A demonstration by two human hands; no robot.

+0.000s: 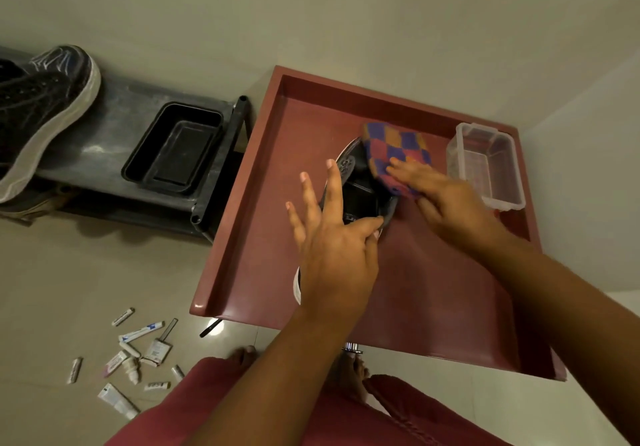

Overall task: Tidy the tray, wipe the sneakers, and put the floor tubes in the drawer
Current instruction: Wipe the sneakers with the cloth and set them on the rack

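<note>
A black sneaker (358,189) with a white sole lies on the dark red table top (263,238). My left hand (332,238) steadies it: the thumb hooks over the shoe's collar and the fingers spread straight along its side. My right hand (440,196) presses a checked blue, orange and red cloth (394,151) onto the sneaker's toe end. The second black sneaker (45,110) stands on a grey shelf rack (114,127) at the left. Several tubes (138,352) lie scattered on the floor at the lower left.
A black plastic tray (175,148) sits on the rack beside the table. A clear plastic box (488,165) stands at the table's right side. The red table top has a raised rim. My bare feet (349,369) and red trousers (194,407) show below the table's front edge.
</note>
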